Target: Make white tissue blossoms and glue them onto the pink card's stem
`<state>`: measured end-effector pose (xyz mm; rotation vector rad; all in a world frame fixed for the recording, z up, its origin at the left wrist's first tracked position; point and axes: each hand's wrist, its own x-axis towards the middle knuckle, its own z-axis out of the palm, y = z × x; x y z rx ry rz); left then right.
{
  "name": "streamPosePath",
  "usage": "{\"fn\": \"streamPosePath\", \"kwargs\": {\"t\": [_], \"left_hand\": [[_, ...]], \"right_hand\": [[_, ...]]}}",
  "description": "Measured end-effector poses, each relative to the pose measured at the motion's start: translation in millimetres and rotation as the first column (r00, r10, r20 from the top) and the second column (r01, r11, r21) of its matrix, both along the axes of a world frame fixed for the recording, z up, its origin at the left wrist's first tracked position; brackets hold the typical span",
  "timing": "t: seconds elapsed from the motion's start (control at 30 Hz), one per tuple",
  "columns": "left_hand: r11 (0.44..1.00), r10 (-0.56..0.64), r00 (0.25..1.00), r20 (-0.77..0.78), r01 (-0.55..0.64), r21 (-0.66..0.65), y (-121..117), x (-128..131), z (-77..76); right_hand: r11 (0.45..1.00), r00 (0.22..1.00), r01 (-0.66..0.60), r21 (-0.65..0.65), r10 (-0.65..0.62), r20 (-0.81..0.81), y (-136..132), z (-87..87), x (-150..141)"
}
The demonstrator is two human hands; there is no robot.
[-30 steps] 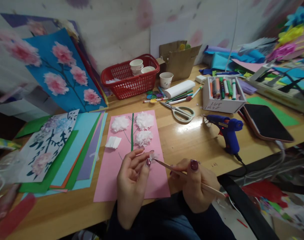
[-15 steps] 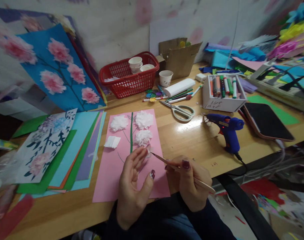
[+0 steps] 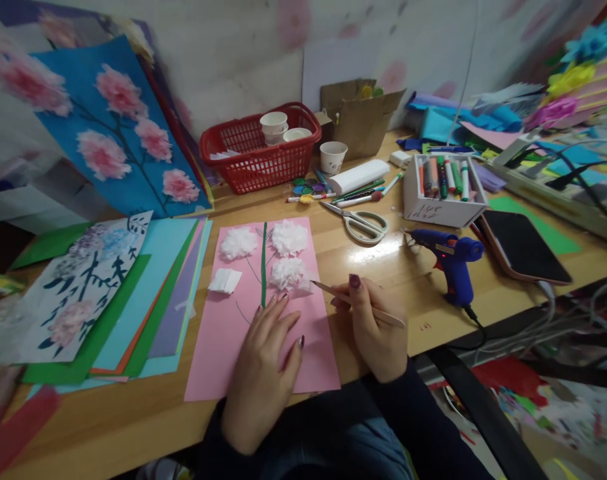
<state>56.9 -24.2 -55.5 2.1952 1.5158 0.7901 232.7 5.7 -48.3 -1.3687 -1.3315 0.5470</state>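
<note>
Since prev. frame, L hand [image 3: 260, 380] has turned palm-down onto pink sheet [image 3: 210, 367], flat on table [image 3: 153, 413]. L fingers [image 3: 283, 327] slightly spread, nothing visibly gripped; R hand [image 3: 383, 337] w/ fingers [image 3: 363, 310] pinching pointed stick [image 3: 389, 319], tip nr right edge of lower-R white flower [image 3: 288, 273].
</note>
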Motion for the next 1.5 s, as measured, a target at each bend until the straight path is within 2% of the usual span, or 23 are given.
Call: {"fn": "streamPosePath", "kwargs": {"t": [0.13, 0.27, 0.63, 1.0, 1.2, 1.5], "left_hand": [[0.997, -0.050, 0.994, -0.102, 0.055, 0.050, -1, -2, -6.2], [0.994, -0.066, 0.988, -0.140, 0.077, 0.078, -1, -4, -9.3], [0.990, -0.083, 0.985, -0.152, 0.099, 0.102, -1, -4, -8.9], [0.982, -0.053, 0.981, -0.185, 0.085, 0.168, 0, -2, -15.8], [0.970, -0.023, 0.966, -0.258, 0.085, 0.230, 1, -2, -16.3], [0.952, -0.024, 0.961, -0.277, 0.107, 0.287, 3, -1, -19.3]], "right_hand": [[0.998, 1.000, -0.014, -0.065, 0.014, 0.002, 11, 2.0, -2], [0.994, 1.000, -0.020, -0.104, 0.020, 0.000, 17, 2.5, -6], [0.976, 0.986, -0.069, -0.205, 0.035, -0.164, 27, -0.2, -8], [0.975, 0.970, -0.057, -0.216, 0.003, -0.241, 31, -2.0, -7], [0.966, 0.971, -0.070, -0.251, 0.008, -0.241, 31, -0.3, -8], [0.966, 0.989, -0.087, -0.243, 0.055, -0.135, 33, 1.6, -10]]}}
